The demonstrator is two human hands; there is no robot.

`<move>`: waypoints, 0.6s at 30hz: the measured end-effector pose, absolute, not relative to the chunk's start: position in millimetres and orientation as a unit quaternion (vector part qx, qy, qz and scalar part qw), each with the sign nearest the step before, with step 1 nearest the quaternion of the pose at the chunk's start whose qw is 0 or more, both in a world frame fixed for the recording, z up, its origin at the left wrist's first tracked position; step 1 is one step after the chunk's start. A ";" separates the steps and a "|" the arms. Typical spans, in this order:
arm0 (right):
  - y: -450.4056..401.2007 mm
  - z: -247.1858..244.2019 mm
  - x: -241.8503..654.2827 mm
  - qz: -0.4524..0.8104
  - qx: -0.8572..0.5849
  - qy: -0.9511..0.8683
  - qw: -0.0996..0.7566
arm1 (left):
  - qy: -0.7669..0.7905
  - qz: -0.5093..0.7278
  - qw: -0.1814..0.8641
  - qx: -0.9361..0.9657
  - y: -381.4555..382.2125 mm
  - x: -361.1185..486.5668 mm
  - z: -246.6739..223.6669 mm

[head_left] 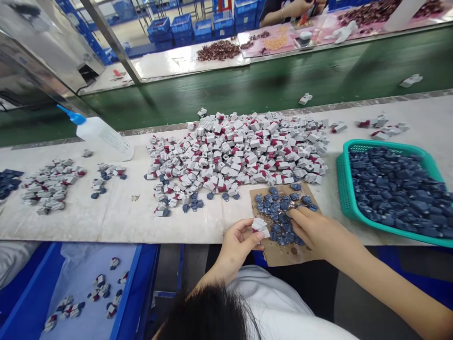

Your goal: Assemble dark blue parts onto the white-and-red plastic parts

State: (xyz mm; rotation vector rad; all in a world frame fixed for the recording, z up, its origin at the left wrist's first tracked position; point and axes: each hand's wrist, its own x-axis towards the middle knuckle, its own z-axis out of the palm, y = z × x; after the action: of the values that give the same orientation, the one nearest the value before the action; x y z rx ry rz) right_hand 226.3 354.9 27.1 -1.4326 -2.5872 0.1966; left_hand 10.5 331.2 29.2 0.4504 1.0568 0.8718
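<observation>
My left hand (241, 245) pinches a grey-and-red plastic part (260, 226) at the table's front edge. Just right of it, the fingertips of my right hand (311, 231) are pressed together among dark blue pieces (278, 210) on a brown cardboard sheet (293, 256). Whether those fingertips hold a piece is hidden. A large heap of grey-and-red parts (240, 151) lies behind both hands. To the right, a green basket (341, 186) is full of dark blue pieces (399, 189).
A white bottle with a blue nozzle (104, 137) lies at the left, near smaller part piles (53, 184). A blue bin (136, 283) below holds assembled parts (101, 285). Beyond the green conveyor belt (226, 89), a person's hands (297, 8) are over another table.
</observation>
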 end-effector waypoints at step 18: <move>333.5 80.2 179.7 0.312 -0.518 -0.718 0.343 | 0.458 0.459 0.714 0.264 331.9 15.0 48.1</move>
State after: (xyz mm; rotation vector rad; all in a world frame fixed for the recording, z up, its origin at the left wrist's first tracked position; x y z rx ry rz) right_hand 179.7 333.5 80.2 -1.3462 -1.8670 0.8115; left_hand 15.0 331.9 48.1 0.5838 1.0140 1.0179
